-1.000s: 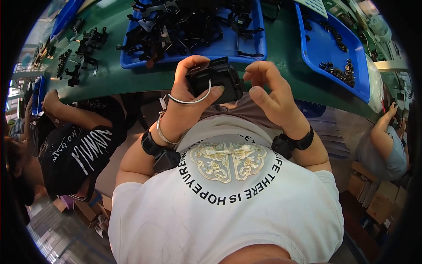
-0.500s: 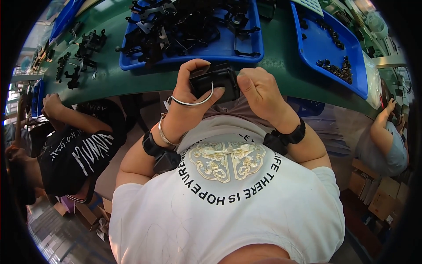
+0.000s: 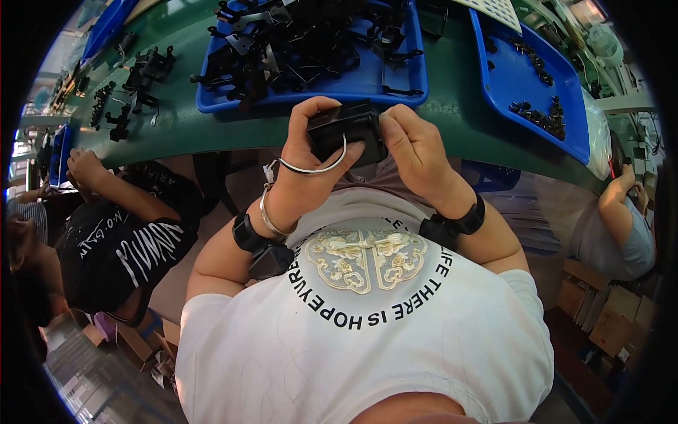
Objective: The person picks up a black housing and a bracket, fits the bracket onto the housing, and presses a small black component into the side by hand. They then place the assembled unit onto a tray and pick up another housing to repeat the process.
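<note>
A black box-shaped device (image 3: 346, 131) is held up between my hands, just past the near edge of the table. My left hand (image 3: 314, 152) wraps round its left side, with the thumb across the near face and the fingers over the top. A white cable (image 3: 311, 170) loops from the device over that hand to the wrist. My right hand (image 3: 417, 145) is closed at the device's right side, thumb and curled fingers against its edge. Whether a small part sits between those fingertips is hidden.
Beyond my hands a blue tray (image 3: 268, 97) holds a heap of black metal brackets (image 3: 296, 53). A second blue tray (image 3: 519, 120) at the right holds small dark parts (image 3: 544, 116). Loose brackets (image 3: 145, 78) lie on the green table (image 3: 180, 127). People sit at both sides.
My hands and the device stay almost in place, the right hand tilting slightly. The person at the left leans a little differently. The whole view has shifted slightly.
</note>
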The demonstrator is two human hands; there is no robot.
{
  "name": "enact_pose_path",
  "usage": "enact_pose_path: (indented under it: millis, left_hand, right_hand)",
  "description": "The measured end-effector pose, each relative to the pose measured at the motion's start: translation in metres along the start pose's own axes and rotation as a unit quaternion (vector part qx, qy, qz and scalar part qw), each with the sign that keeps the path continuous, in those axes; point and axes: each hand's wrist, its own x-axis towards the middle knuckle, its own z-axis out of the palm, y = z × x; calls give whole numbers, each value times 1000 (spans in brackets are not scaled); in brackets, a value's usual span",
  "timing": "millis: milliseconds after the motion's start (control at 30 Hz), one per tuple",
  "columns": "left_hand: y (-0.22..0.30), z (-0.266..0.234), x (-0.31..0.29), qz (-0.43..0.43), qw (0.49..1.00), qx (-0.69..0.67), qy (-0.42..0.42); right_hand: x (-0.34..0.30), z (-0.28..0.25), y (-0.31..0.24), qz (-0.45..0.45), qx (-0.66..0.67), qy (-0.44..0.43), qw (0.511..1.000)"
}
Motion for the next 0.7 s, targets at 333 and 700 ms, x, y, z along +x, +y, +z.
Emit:
enact_pose_path:
  millis: [333,700]
  left_hand:
    - [-1,3,0,-124,988,-29,-84]
    - [-12,1,0,-50,997,37,37]
  right_hand:
    - [8,-14,2,-91,-144,-65,983]
    - [-8,-15,-5,-135,-198,-95,966]
